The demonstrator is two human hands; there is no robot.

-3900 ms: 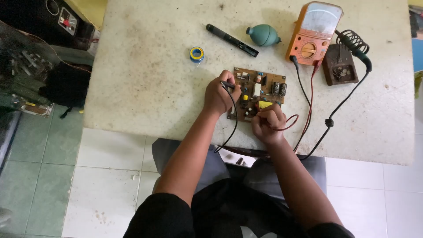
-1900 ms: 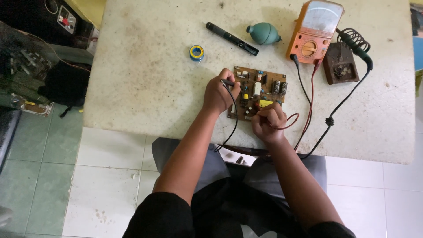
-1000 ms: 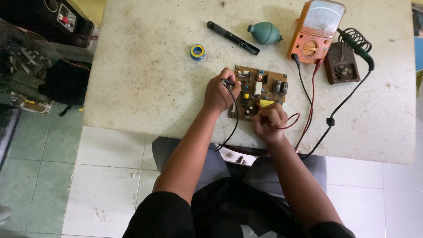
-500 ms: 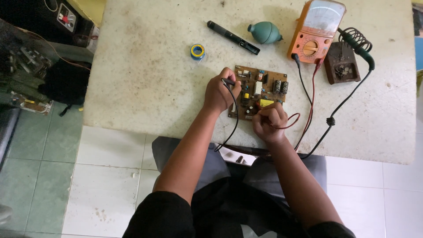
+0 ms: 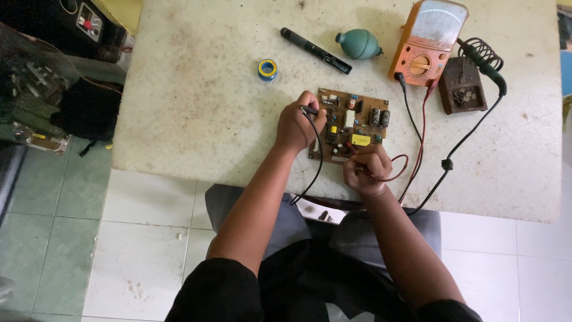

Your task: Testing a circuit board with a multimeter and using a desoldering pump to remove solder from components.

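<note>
A brown circuit board (image 5: 353,123) with several small components lies on the pale stone table (image 5: 196,101). My left hand (image 5: 298,125) is closed around a black test probe at the board's left edge, its black lead trailing down off the table. My right hand (image 5: 368,170) grips a red test probe at the board's near edge, tip on the board. Both leads run to an orange analog multimeter (image 5: 429,39) at the far right.
A soldering iron rests in its coil stand (image 5: 471,74) right of the meter. A black pen-shaped tool (image 5: 316,50), a green rubber blower bulb (image 5: 359,43) and a small solder spool (image 5: 267,68) lie behind the board. Dark equipment stands at the far left.
Both hands stay on the board with their probes; only slight shifts of the right hand and the view are visible.
</note>
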